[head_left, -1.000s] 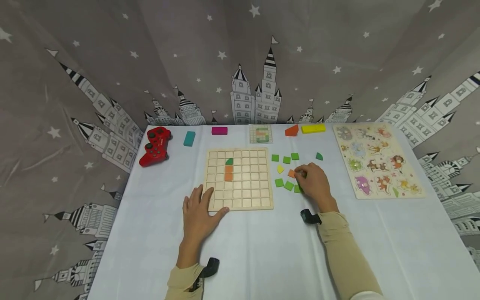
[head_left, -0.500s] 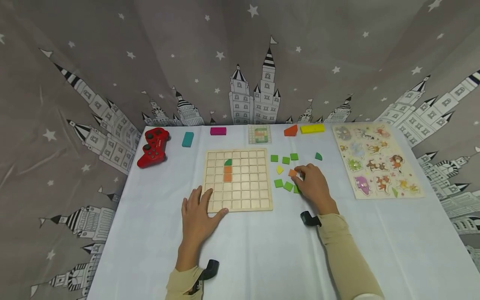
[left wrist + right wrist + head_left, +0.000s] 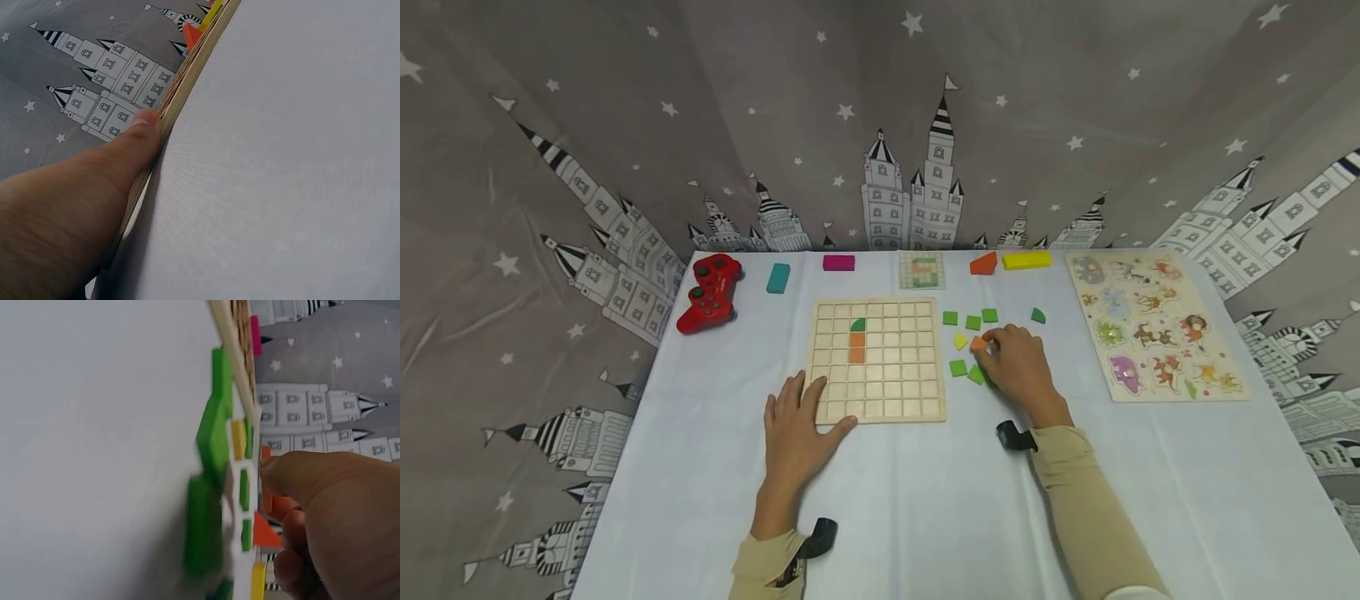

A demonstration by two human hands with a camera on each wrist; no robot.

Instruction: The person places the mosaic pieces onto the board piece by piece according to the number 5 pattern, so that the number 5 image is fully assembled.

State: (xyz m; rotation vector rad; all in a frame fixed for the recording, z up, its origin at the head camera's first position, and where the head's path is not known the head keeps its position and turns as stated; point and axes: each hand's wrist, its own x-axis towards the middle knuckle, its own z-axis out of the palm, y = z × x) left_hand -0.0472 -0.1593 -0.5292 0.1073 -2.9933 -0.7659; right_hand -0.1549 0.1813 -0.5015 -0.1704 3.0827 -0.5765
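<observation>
A wooden grid board (image 3: 895, 392) lies mid-table, bearing a green quarter-round tile (image 3: 858, 325) above two orange square tiles (image 3: 857, 347) in one column. My left hand (image 3: 796, 433) rests on its lower left corner, fingers spread; the left wrist view shows the thumb (image 3: 145, 119) against the board's edge. Right of the board, my right hand (image 3: 1021, 367) pinches an orange square tile (image 3: 267, 481) between thumb and fingers. Around it lie several green square tiles (image 3: 958, 367) and a yellow tile (image 3: 961, 342). The right hand partly covers the lower green tiles.
A pattern card (image 3: 922, 270) lies behind the board. Along the back are a red game controller (image 3: 710, 293), teal block (image 3: 778, 278), magenta block (image 3: 838, 263), orange block (image 3: 983, 263) and yellow block (image 3: 1027, 260). An animal puzzle board (image 3: 1157, 325) lies at right, a green quarter-round tile (image 3: 1038, 316) nearer.
My right hand has taken hold of the orange tile and shifted it slightly left, toward the yellow tile. My left hand stays on the board's corner.
</observation>
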